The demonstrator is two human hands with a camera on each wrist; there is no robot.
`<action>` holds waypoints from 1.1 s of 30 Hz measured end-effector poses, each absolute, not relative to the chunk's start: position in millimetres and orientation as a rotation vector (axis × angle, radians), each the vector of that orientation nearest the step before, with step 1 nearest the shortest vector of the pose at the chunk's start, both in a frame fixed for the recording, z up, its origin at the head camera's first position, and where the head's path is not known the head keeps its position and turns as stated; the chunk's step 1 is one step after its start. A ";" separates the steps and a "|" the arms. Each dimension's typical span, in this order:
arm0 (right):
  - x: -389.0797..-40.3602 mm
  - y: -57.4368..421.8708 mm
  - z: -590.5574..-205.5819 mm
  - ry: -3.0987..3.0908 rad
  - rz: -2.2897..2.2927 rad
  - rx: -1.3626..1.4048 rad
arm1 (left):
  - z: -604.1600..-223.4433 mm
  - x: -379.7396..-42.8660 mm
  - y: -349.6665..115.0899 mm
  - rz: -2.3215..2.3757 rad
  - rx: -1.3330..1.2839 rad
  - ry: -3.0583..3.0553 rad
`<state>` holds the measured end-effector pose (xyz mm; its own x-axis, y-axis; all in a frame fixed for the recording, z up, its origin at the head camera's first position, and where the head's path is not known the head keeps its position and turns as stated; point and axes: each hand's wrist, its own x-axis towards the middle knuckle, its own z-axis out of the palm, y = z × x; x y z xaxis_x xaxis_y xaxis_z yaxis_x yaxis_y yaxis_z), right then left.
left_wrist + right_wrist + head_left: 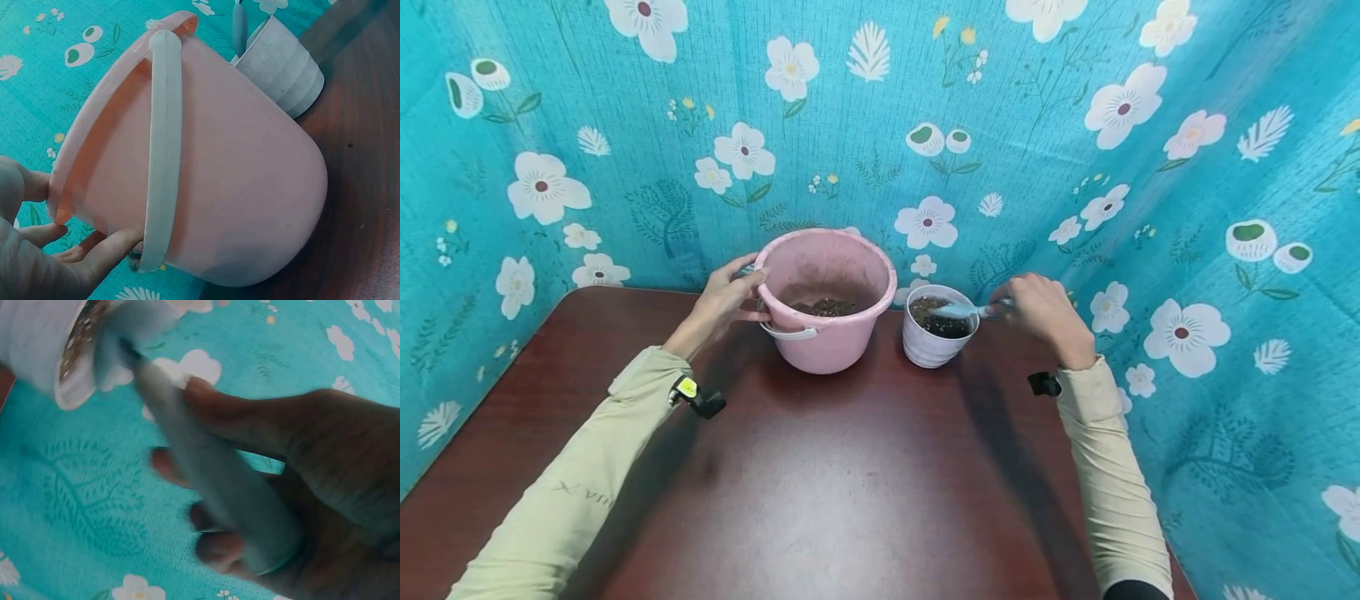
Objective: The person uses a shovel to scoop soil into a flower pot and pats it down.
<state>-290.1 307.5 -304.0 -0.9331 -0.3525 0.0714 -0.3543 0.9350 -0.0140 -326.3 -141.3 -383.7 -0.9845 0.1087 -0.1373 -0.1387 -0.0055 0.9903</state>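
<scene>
A pink bucket (823, 342) with a pale plastic handle (164, 150) stands near the table's back edge, dark soil (831, 307) in its bottom. My left hand (724, 298) grips its rim on the left side, thumb over the edge and fingers outside. Right of the bucket, a white ribbed pot (929, 346) holds dark soil (946, 323) close to its rim. My right hand (1037, 307) holds a light blue trowel (215, 469) by its handle. The trowel's blade (955, 311) lies over the soil at the pot's right side; whether it touches is unclear.
A dark red-brown wooden table (820, 483) bears the bucket and pot. Behind and to the right hangs a turquoise flowered cloth (850, 150), close to both containers. A dark speck (350, 145) lies on the table.
</scene>
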 end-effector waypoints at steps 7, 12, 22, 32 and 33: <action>-291.7 306.1 -300.6 -3.078 0.046 0.589 | -384.2 -325.5 -141.5 2.107 -0.036 2.103; -302.9 302.2 -314.3 -2.949 0.010 0.553 | -384.3 -326.2 -142.3 2.101 -0.032 2.113; -312.8 301.3 -325.4 -2.959 0.049 0.562 | -385.3 -323.4 -143.4 2.082 -0.026 2.115; -300.8 306.7 -303.0 -2.933 0.077 0.540 | -383.1 -323.9 -143.7 2.059 -0.029 2.118; -299.4 307.2 -300.9 -2.896 0.088 0.544 | -381.9 -324.2 -143.4 2.058 -0.028 2.120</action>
